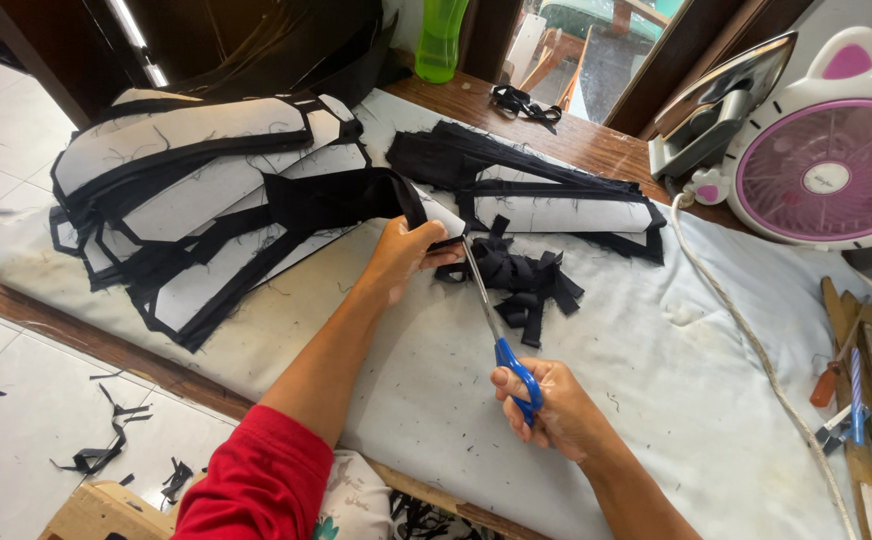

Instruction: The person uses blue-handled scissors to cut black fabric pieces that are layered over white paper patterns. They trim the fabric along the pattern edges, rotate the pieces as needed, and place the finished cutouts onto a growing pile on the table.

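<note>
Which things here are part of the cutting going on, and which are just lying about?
In use:
left hand holding the black-edged white fabric piece
right hand working the blue-handled scissors
pile of black offcuts

Lying about:
iron
pink fan
green bottle

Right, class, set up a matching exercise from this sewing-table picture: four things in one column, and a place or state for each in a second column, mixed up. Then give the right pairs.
Things
1. scissors
2. green bottle
3. small fan
4. pile of black trimmings

Places or states
A. at the table's right edge, beside the iron
B. on the padded table, just right of the blades
C. upright at the far edge of the table
D. in the right hand, blades reaching toward the fabric piece that the left hand pinches

Pairs: 1-D, 2-C, 3-A, 4-B
</note>
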